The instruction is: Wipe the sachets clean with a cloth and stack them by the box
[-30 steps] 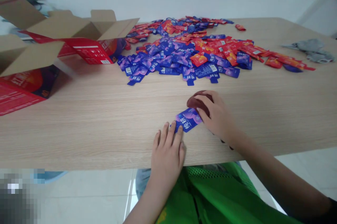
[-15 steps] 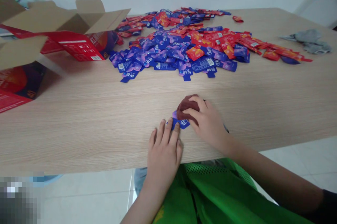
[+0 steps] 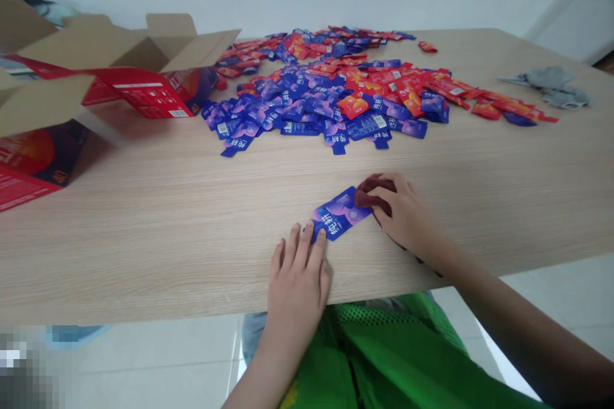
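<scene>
A blue and purple sachet (image 3: 338, 212) with white characters lies flat on the wooden table, near its front edge. Fingertips of my left hand (image 3: 298, 271) rest on the sachet's lower left end, the fingers stretched out and slightly spread. My right hand (image 3: 407, 214) is closed around a bunched brown cloth (image 3: 371, 192). The cloth touches the upper right end of the sachet. Part of the cloth is hidden beneath my fingers.
Beyond my hands lies a heap of blue sachets (image 3: 268, 108) and red sachets (image 3: 407, 86). Open red cartons (image 3: 153, 95) with raised cardboard flaps stand at the left. A crumpled grey glove or cloth (image 3: 551, 79) lies at the far right.
My right hand has moved right with the brown cloth along the sachet, uncovering most of its face. My left hand has stayed on the sachet's end. The view has shifted slightly.
</scene>
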`<action>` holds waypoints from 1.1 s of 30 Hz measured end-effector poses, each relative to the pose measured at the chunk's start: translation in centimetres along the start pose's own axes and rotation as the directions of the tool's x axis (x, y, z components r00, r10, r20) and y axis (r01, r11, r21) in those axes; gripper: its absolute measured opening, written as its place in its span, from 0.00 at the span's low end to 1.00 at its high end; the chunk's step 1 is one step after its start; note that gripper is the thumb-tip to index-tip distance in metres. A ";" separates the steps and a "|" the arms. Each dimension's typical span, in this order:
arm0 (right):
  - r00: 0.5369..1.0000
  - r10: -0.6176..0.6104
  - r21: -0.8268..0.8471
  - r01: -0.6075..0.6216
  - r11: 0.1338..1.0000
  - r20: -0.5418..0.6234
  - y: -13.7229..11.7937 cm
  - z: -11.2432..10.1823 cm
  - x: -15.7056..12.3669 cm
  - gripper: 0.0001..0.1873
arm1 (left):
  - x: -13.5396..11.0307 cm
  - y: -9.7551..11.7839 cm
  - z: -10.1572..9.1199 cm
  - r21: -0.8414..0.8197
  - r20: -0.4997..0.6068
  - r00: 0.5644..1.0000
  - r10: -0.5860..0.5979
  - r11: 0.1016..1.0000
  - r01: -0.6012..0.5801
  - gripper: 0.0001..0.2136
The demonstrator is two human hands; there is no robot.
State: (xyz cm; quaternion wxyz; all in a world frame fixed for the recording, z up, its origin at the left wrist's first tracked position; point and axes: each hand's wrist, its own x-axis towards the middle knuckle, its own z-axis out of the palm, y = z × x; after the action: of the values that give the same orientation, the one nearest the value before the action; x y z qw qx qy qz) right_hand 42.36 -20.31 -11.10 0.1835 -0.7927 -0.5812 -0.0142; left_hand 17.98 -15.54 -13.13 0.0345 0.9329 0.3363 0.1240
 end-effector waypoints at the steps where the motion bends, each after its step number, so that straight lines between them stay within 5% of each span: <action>1: 1.000 -0.008 0.017 0.008 1.000 0.011 0.2 -0.4 0.3 0.12 | 0.0 0.0 0.1 0.004 -0.007 1.000 0.002 1.000 -0.002 0.22; 7: 0.985 -0.141 0.131 0.154 0.979 -0.098 -2.8 -2.3 1.2 0.13 | -0.2 -0.2 0.1 0.022 0.003 1.000 0.021 1.000 -0.021 0.22; 13: 0.955 -0.284 0.142 0.270 0.952 0.089 -5.9 -0.8 -0.2 0.14 | 0.0 0.0 0.0 0.021 0.033 0.999 0.010 1.000 -0.011 0.22; 33: 0.997 -0.039 0.012 0.038 0.999 0.072 -0.1 -1.0 -0.6 0.12 | 0.2 0.0 -0.1 0.002 0.030 1.000 -0.003 1.000 0.003 0.23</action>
State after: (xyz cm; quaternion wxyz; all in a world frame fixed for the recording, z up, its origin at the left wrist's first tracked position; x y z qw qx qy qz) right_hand 42.31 -21.14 -10.30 0.1662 -0.7804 -0.6026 0.0140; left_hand 18.08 -15.41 -13.03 0.0390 0.9342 0.3371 0.1099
